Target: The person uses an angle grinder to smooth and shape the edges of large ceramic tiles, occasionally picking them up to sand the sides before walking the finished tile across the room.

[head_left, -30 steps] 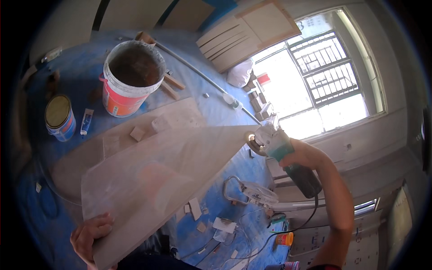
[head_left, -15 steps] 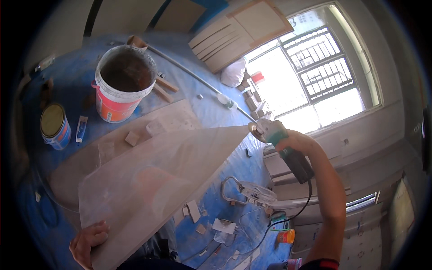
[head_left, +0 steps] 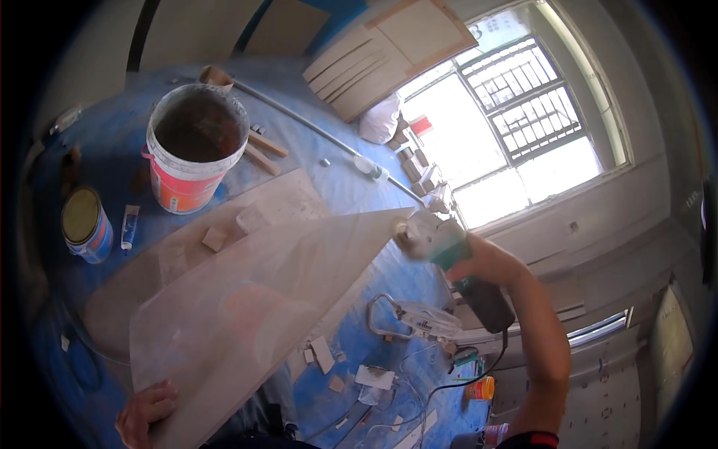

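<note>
A large, glossy beige-grey tile (head_left: 247,307) slants across the middle, tapering to a point at its far right end. My left hand (head_left: 146,413) is closed on its near left corner, fingers over the top face. In my right hand (head_left: 486,262) is an angle grinder (head_left: 462,280) with a green and black body, gripped around the housing. Its blurred disc (head_left: 406,236) is at the tile's right edge, just below the pointed end; whether they touch, I cannot tell. A black cord trails down from the grinder's rear.
Blue sheeting (head_left: 299,135) covers the floor. A mortar-stained bucket (head_left: 193,165), a paint can (head_left: 87,224) and a tube (head_left: 129,227) stand or lie at the left. A long pole (head_left: 299,116) reaches toward the window (head_left: 516,105). A white fan-like appliance (head_left: 426,318) and tile scraps (head_left: 321,354) lie nearer.
The grinder has moved slightly left and nearer along the tile's edge, and its disc is now blurred. My left hand keeps its hold; the whole view has shifted a little.
</note>
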The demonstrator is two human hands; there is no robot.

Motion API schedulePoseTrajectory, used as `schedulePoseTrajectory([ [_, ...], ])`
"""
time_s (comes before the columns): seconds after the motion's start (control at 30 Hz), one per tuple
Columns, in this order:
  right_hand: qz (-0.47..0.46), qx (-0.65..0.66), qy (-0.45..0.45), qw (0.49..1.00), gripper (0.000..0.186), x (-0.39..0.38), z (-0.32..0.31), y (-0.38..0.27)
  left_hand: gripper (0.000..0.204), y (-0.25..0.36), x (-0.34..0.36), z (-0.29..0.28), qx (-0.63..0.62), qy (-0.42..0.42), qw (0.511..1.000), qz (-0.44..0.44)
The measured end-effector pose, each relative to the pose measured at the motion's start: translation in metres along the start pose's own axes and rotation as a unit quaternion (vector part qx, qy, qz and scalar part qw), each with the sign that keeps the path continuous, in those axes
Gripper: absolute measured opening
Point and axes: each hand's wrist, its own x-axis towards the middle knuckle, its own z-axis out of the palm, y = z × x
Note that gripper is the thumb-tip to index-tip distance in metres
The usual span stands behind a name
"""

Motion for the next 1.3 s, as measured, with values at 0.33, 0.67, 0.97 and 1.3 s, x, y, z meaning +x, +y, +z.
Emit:
schedulePoseTrajectory([
  [0.33, -0.068, -0.116, -0.101, 0.986, 0.09, -0.049, 0.075, -0.072, 0.051, -0.014, -0.014, -0.003, 0.031, 0.048, 0.998, -0.007],
  [0.67, -0.021, -0.133, -0.129, 0.982, 0.088, -0.105, 0.122, -0.129, 0.081, -0.017, -0.001, 0.002, -0.052, 0.041, 0.997, -0.028],
  [0.97, -0.216, -0.273, -0.117, 0.93, 0.098, -0.135, 0.181, -0.109, 0.071, -0.024, 0.001, -0.002, -0.099, 0.042, 0.994, -0.004],
  [1.3, -0.137, -0.107, -0.146, 0.974, 0.078, -0.147, 0.205, -0.152, 0.026, -0.029, 0.003, -0.003, -0.106, 0.03, 0.994, 0.017],
])
